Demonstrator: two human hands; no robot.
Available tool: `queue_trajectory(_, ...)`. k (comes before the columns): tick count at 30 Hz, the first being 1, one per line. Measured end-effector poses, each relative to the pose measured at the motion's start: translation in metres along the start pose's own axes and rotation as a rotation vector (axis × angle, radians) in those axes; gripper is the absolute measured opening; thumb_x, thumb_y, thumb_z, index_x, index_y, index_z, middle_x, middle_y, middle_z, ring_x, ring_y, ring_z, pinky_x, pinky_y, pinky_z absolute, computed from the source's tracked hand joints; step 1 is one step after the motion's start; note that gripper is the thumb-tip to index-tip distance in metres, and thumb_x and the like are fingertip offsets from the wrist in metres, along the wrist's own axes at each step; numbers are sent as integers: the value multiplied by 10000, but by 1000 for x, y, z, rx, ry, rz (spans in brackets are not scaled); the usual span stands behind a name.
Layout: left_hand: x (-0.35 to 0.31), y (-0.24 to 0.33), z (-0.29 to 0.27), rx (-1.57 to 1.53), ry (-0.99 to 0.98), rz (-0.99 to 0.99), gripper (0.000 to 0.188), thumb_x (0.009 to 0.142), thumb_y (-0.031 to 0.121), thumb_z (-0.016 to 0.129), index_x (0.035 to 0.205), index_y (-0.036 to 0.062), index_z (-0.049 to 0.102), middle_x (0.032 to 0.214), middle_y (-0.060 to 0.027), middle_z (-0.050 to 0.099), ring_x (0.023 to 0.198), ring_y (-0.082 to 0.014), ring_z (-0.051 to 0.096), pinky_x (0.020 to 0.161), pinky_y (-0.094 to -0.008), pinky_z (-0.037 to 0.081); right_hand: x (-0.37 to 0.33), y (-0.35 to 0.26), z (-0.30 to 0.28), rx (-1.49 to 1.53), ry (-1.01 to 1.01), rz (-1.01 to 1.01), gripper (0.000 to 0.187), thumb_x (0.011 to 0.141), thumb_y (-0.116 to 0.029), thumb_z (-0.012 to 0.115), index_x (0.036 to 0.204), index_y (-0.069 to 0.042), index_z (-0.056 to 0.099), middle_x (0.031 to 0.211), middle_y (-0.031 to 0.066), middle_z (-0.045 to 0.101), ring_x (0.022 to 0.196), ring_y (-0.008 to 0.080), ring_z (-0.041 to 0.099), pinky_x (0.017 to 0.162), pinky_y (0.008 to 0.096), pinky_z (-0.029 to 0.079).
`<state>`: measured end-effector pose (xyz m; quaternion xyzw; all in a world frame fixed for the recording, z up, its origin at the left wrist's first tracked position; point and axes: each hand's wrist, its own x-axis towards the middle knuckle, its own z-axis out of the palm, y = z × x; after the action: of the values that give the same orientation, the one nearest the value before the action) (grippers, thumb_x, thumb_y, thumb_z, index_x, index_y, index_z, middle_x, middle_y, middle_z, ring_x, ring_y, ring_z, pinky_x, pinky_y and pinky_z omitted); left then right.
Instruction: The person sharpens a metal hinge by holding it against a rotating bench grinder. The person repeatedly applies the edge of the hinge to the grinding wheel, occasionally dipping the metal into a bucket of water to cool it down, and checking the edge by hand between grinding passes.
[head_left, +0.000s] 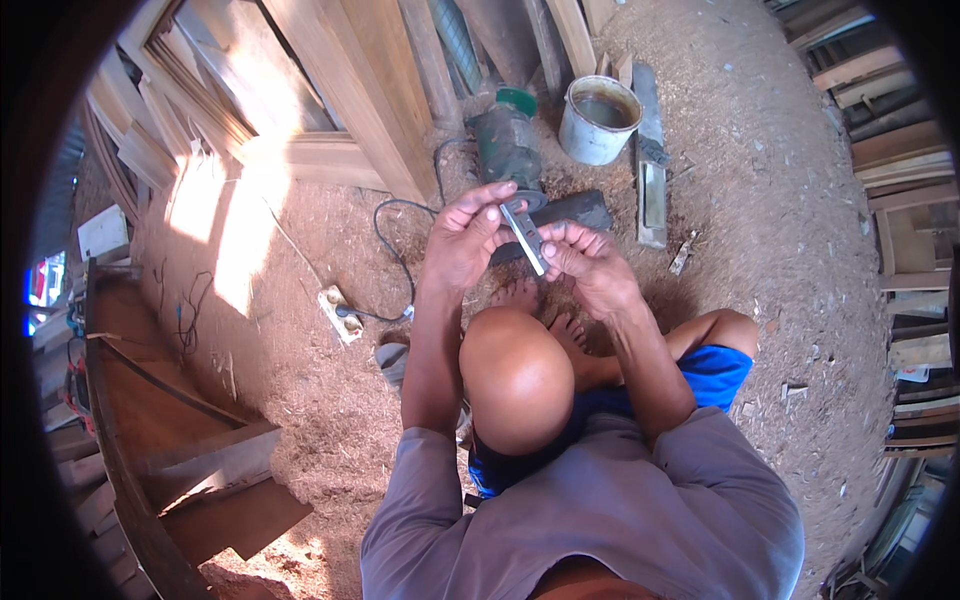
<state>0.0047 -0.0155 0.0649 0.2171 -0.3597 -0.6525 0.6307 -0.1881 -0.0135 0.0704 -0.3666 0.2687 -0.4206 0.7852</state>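
A flat dark metal planer blade [523, 238] with slots and a bright long edge is held up in front of my knees, slanting from upper left to lower right. Its upper end sits in the pinched fingers of my left hand [462, 238]. Around the lower end, the thumb and fingers of my right hand [592, 265] are closed. Just beyond the blade stands a green bench grinder [508, 145], its near wheel partly hidden by my left fingers. Behind my hands a dark block [580, 212] lies on the floor.
A white bucket [590, 138] of murky liquid stands right of the grinder, beside a long board bearing a pale block [653, 205]. A power strip [340, 312] and black cord lie at left. Wooden frames [360, 90] lean at far left; stacked timber [910, 200] lines the right.
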Motion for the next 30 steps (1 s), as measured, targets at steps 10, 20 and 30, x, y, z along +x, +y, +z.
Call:
queue_trajectory(10, 33, -19, 12, -129, -113, -73, 163, 926, 33, 554, 1080, 25, 605, 1024, -106, 655, 980, -209, 637, 810, -354, 556, -13, -30, 4, 95, 29, -187, 195, 881, -58, 643, 1066, -11, 603, 933, 76, 666, 760, 99, 615, 674, 219, 485)
queue_trajectory(20, 27, -48, 22, -59, 64, -150, 72, 944, 68, 552, 980, 20, 593, 902, -99, 648, 753, -171, 647, 684, -318, 562, -18, -24, 1, -174, 172, -301, 154, 883, -28, 642, 1027, 13, 608, 874, 20, 635, 751, 43, 551, 694, 191, 455)
queue_trajectory(30, 24, -45, 19, -39, 75, -187, 61, 946, 69, 550, 910, 25, 572, 874, -80, 636, 740, -152, 614, 692, -315, 555, -14, -20, 5, -126, 193, -275, 153, 878, -19, 641, 1020, 24, 604, 863, 42, 656, 754, 56, 585, 681, 199, 465)
